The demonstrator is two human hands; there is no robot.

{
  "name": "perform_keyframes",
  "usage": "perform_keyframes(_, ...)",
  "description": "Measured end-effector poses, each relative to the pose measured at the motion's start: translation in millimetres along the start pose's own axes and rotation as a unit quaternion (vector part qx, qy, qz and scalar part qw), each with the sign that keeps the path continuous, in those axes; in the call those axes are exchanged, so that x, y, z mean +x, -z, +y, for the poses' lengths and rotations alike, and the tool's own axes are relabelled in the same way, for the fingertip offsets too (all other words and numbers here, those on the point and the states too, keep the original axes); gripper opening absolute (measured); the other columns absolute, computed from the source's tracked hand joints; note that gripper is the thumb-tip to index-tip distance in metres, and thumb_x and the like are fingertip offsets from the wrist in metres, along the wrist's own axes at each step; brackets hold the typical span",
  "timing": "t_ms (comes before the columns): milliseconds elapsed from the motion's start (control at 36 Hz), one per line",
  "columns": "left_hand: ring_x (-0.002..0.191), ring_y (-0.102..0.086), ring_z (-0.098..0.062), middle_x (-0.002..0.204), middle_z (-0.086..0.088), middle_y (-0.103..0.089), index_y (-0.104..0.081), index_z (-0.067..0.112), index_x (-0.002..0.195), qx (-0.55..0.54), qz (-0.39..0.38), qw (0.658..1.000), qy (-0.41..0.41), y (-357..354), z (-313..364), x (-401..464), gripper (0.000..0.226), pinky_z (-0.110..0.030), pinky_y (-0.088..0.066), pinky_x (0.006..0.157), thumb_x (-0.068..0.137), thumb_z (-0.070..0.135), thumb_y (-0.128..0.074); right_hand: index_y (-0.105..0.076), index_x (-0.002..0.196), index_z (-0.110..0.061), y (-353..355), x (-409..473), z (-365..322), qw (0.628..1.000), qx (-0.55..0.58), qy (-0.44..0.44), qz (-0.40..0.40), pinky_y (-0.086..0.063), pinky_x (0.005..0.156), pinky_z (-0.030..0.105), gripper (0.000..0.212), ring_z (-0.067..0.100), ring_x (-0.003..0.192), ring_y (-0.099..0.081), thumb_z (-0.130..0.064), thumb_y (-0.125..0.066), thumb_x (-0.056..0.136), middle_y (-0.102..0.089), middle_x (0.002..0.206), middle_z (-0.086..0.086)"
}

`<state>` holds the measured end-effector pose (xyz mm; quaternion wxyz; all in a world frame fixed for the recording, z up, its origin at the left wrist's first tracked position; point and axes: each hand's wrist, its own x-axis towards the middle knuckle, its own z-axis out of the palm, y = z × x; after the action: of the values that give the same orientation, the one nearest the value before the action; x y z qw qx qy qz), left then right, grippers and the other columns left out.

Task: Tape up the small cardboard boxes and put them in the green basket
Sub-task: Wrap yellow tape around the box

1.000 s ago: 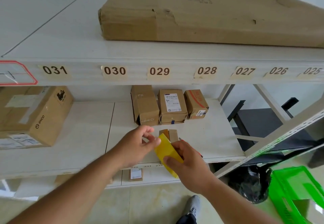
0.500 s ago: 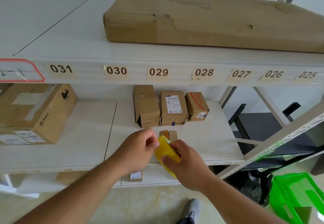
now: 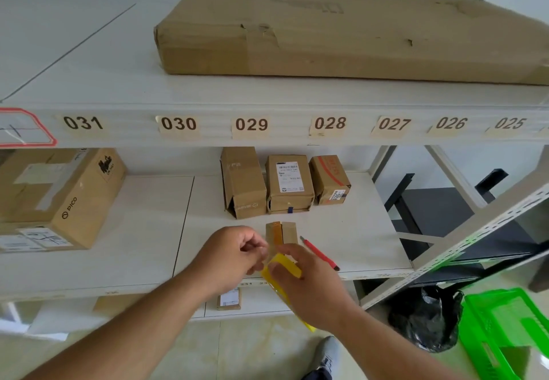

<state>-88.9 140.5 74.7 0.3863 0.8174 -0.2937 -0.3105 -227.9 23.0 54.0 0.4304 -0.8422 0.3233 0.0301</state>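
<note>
The shelf holds the small box, just past both hands. The right hand grips the yellow tape; left-hand fingers pinch its end. Pull the tape straight and press it flat along the box's seam.

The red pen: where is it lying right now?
The red pen lies on the middle shelf near its front edge, just right of the small box being taped and of the right hand.
</note>
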Motion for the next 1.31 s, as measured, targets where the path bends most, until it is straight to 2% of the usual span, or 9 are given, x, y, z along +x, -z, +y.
perform_keyframes(278, 0.077, -0.067, 0.004, 0.082, 0.014, -0.071, -0.073, 0.028, 0.095, 0.135, -0.007, 0.984, -0.117, -9.2, 19.4, 35.2, 0.012, -0.022, -0.056, 0.075, 0.097, 0.021, -0.063, -0.061, 0.133, -0.034, -3.9, 16.0, 33.8, 0.987, 0.084, -0.119, -0.062, -0.043, 0.091, 0.029, 0.061, 0.013, 0.109, -0.06, -0.076, -0.049, 0.089, -0.065, 0.117, -0.009)
perform_keyframes(500, 0.081, -0.069, -0.004, 0.108, 0.01, -0.058, -0.064, 0.032, 0.086, 0.145, -0.076, 0.984, -0.065, -19.2, 11.8, 97.3, 0.012, -0.031, -0.056, 0.081, 0.096, 0.026, -0.063, -0.062, 0.128, -0.043, -19.4, 19.9, 58.5, 0.969, 0.18, -0.16, -0.057, -0.051, 0.102, 0.039, 0.047, 0.012, 0.112, -0.063, -0.071, -0.054, 0.09, -0.068, 0.12, -0.012)
perform_keyframes(611, 0.089, -0.064, -0.01, 0.099, 0.008, -0.063, -0.064, 0.029, 0.095, 0.175, -0.11, 0.977, -0.051, -30.1, 7.3, 110.1, 0.007, -0.03, -0.051, 0.078, 0.099, 0.025, -0.06, -0.06, 0.123, -0.042, -26.7, 22.8, 71.5, 0.954, 0.225, -0.187, -0.066, -0.053, 0.079, 0.027, 0.029, 0.008, 0.101, -0.064, -0.052, -0.056, 0.096, -0.068, 0.115, -0.006)
perform_keyframes(694, 0.081, -0.067, -0.009, 0.089, 0.006, -0.067, -0.067, 0.022, 0.1, 0.158, -0.118, 0.98, -0.023, -36.3, -3.0, 117.5, 0.008, -0.033, -0.056, 0.079, 0.099, 0.021, -0.059, -0.064, 0.112, -0.047, -30.2, 27.7, 86.6, 0.934, 0.267, -0.221, -0.085, -0.059, 0.09, 0.039, 0.024, 0.014, 0.092, -0.073, -0.054, -0.06, 0.09, -0.075, 0.102, -0.004)
perform_keyframes(861, 0.076, -0.068, -0.004, 0.086, 0.011, -0.068, -0.07, 0.022, 0.097, 0.142, -0.102, 0.984, -0.022, -48.8, -10.1, 140.4, 0.009, -0.028, -0.057, 0.076, 0.098, 0.019, -0.061, -0.064, 0.111, -0.031, -41.0, 42.4, 93.8, 0.921, 0.275, -0.258, -0.096, -0.064, 0.073, 0.04, 0.025, 0.016, 0.061, -0.069, -0.05, -0.061, 0.096, -0.071, 0.073, 0.002)
perform_keyframes(1028, 0.086, -0.066, -0.008, 0.094, 0.009, -0.068, -0.07, 0.024, 0.099, 0.178, -0.102, 0.979, -0.002, -46.5, -21.5, 165.0, 0.01, -0.036, -0.056, 0.085, 0.098, 0.021, -0.06, -0.058, 0.122, -0.03, -43.1, 59.3, 86.1, 0.931, 0.262, -0.242, -0.083, -0.051, 0.049, 0.02, 0.031, 0.018, 0.069, -0.068, -0.052, -0.052, 0.101, -0.072, 0.1, 0.011)
perform_keyframes(1083, 0.084, -0.07, -0.009, 0.095, 0.005, -0.07, -0.071, 0.022, 0.101, 0.171, -0.105, 0.98, 0.009, -45.6, -24.2, 170.4, 0.01, -0.039, -0.059, 0.087, 0.098, 0.02, -0.062, -0.057, 0.123, -0.033, -45.6, 61.1, 82.9, 0.937, 0.242, -0.236, -0.088, -0.055, 0.053, 0.019, 0.032, 0.016, 0.074, -0.069, -0.055, -0.048, 0.101, -0.07, 0.105, 0.008)
perform_keyframes(1194, 0.083, -0.07, -0.009, 0.092, 0.006, -0.07, -0.071, 0.024, 0.098, 0.166, -0.1, 0.981, 0.01, -50.4, -28.9, 175.5, 0.01, -0.041, -0.058, 0.087, 0.097, 0.021, -0.062, -0.059, 0.118, -0.031, -49.0, 67.3, 81.1, 0.924, 0.269, -0.256, -0.095, -0.065, 0.072, 0.046, 0.031, 0.026, 0.08, -0.073, -0.054, -0.052, 0.098, -0.071, 0.098, 0.01)
perform_keyframes(1306, 0.081, -0.069, -0.008, 0.093, 0.007, -0.069, -0.07, 0.025, 0.099, 0.147, -0.095, 0.984, 0.01, -54.5, -35.3, 176.7, 0.011, -0.038, -0.059, 0.085, 0.098, 0.019, -0.061, -0.059, 0.114, -0.032, -41.8, 64.2, 78.7, 0.909, 0.29, -0.279, -0.106, -0.062, 0.063, 0.034, 0.03, 0.021, 0.068, -0.07, -0.056, -0.054, 0.097, -0.07, 0.092, 0.011)
